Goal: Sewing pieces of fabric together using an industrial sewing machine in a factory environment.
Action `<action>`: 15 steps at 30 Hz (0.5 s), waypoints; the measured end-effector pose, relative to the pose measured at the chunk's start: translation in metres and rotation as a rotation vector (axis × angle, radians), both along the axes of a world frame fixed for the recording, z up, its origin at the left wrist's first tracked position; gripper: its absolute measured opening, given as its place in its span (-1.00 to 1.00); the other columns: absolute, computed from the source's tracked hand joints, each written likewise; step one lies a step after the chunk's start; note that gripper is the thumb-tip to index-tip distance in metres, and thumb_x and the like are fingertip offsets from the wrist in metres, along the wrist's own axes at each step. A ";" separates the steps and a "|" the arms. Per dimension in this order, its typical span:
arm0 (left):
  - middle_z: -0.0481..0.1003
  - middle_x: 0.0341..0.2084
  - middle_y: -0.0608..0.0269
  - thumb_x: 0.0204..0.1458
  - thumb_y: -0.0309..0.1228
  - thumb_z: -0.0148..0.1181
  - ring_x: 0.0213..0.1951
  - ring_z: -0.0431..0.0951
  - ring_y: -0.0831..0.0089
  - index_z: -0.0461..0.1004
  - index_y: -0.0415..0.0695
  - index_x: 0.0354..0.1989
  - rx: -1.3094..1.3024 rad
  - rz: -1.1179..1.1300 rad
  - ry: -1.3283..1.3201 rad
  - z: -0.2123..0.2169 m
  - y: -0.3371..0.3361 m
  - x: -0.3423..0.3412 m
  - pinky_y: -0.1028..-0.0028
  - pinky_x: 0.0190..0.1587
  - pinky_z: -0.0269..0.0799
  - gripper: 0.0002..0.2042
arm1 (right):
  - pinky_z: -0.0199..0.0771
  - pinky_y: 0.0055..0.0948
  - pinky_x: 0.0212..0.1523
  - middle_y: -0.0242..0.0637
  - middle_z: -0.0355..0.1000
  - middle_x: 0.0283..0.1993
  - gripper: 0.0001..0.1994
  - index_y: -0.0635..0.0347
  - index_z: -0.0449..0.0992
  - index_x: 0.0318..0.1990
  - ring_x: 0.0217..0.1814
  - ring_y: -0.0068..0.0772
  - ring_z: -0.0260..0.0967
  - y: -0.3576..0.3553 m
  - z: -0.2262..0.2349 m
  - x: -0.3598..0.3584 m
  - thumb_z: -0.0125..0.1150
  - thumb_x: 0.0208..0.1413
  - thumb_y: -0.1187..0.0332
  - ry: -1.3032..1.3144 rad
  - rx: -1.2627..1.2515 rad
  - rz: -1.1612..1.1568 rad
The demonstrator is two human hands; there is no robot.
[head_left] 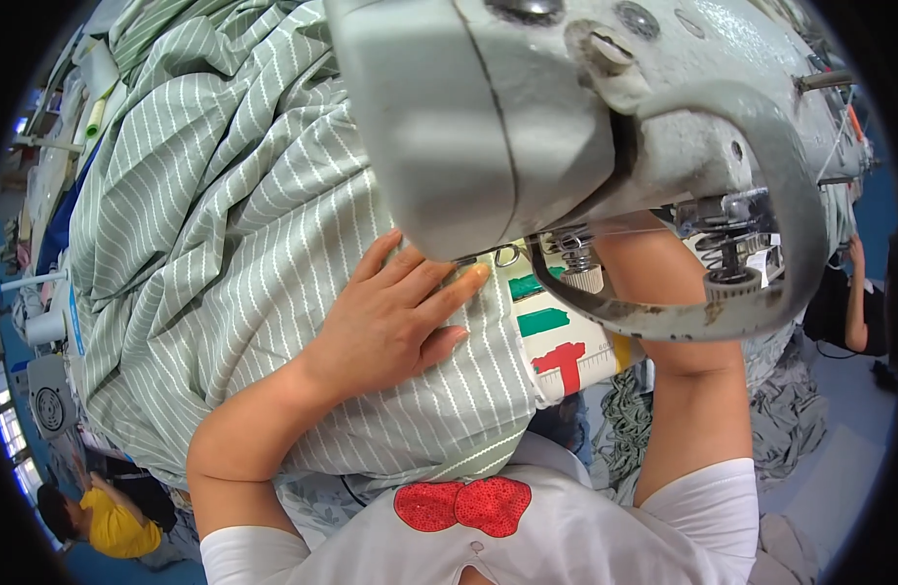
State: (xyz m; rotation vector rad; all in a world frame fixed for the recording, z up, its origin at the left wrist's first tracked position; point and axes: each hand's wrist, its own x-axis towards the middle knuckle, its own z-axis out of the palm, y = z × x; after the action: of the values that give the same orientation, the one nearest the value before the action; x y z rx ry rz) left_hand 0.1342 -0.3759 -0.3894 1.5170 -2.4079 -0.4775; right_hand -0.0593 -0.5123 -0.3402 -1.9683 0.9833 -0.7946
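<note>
My left hand (395, 317) lies with its fingers spread on a grey-green fabric with white stripes (303, 263). Its fingertips reach the edge of the sewing machine's head (488, 127), close to the fabric's right edge. My right forearm (687, 390) passes behind the machine's thread-guide frame (697, 327); the machine covers the right hand, so its fingers and anything in them are hidden. Between the two arms, a pale machine bed shows green and red tape pieces (561, 366) and a ruler scale. The needle area is hidden beneath the machine head.
The striped fabric heaps up on the left and hangs over the near edge. More crumpled cloth (785, 409) lies low on the right. A person in yellow (122, 526) sits at lower left, and another person's arm (855, 302) shows at far right. A grey fan-like box (51, 398) stands left.
</note>
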 end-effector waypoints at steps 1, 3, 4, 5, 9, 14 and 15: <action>0.36 -0.04 0.26 -0.09 -0.27 0.17 0.07 0.30 0.28 0.30 -0.04 0.13 -0.015 -0.001 0.010 -0.001 -0.001 0.001 0.13 0.20 0.04 -0.47 | 0.22 -0.24 0.08 -0.24 0.40 -0.07 -0.66 0.16 0.43 -0.09 -0.04 -0.30 0.34 0.005 0.003 -0.004 0.17 -0.11 0.45 -0.023 0.015 -0.011; 0.36 -0.02 0.20 -0.11 -0.26 0.18 0.04 0.33 0.22 0.32 -0.03 0.11 -0.022 -0.003 0.013 -0.003 -0.003 0.004 0.16 0.12 0.15 -0.48 | 0.22 -0.25 0.09 -0.24 0.40 -0.06 -0.66 0.15 0.43 -0.09 -0.04 -0.31 0.34 0.011 0.008 -0.011 0.17 -0.11 0.44 -0.068 0.040 -0.033; 0.35 -0.01 0.14 -0.13 -0.26 0.19 0.02 0.36 0.16 0.34 -0.02 0.09 -0.033 -0.008 0.006 -0.004 -0.004 0.005 0.19 0.03 0.27 -0.48 | 0.22 -0.25 0.09 -0.25 0.40 -0.06 -0.66 0.15 0.42 -0.08 -0.04 -0.31 0.34 0.013 0.009 -0.014 0.17 -0.11 0.44 -0.091 0.053 -0.045; 0.35 0.00 0.09 -0.14 -0.25 0.20 0.00 0.39 0.11 0.36 -0.01 0.08 -0.039 -0.006 0.003 -0.005 -0.005 0.007 0.22 -0.05 0.38 -0.49 | 0.22 -0.26 0.09 -0.25 0.40 -0.06 -0.65 0.15 0.42 -0.08 -0.03 -0.31 0.34 0.015 0.010 -0.016 0.17 -0.10 0.44 -0.109 0.066 -0.050; 0.40 -0.07 0.24 -0.12 -0.28 0.18 0.05 0.33 0.27 0.40 -0.07 0.05 -0.030 0.008 0.010 -0.006 -0.006 0.009 0.18 0.16 0.12 -0.53 | 0.23 -0.28 0.09 -0.25 0.40 -0.05 -0.65 0.15 0.41 -0.06 -0.02 -0.32 0.34 0.018 0.010 -0.022 0.17 -0.10 0.44 -0.175 0.095 -0.082; 0.40 -0.06 0.21 -0.14 -0.27 0.20 0.05 0.34 0.23 0.41 -0.09 0.02 -0.032 -0.018 0.015 -0.003 -0.009 0.012 0.19 0.12 0.17 -0.53 | 0.23 -0.30 0.10 -0.26 0.40 -0.04 -0.64 0.15 0.40 -0.04 -0.01 -0.33 0.34 0.027 0.012 -0.030 0.17 -0.08 0.43 -0.212 0.120 -0.102; 0.40 -0.07 0.20 -0.14 -0.26 0.20 0.03 0.35 0.21 0.42 -0.10 0.00 -0.024 -0.020 0.009 -0.001 -0.010 0.013 0.19 0.10 0.19 -0.54 | 0.23 -0.31 0.10 -0.26 0.40 -0.04 -0.63 0.15 0.40 -0.04 -0.01 -0.34 0.34 0.028 0.012 -0.032 0.17 -0.08 0.43 -0.215 0.124 -0.102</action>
State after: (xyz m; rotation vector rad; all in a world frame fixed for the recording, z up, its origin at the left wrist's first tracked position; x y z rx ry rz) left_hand 0.1468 -0.3857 -0.3908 1.4794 -2.4154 -0.4563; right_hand -0.0910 -0.4842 -0.3278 -1.6989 0.9856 -0.9566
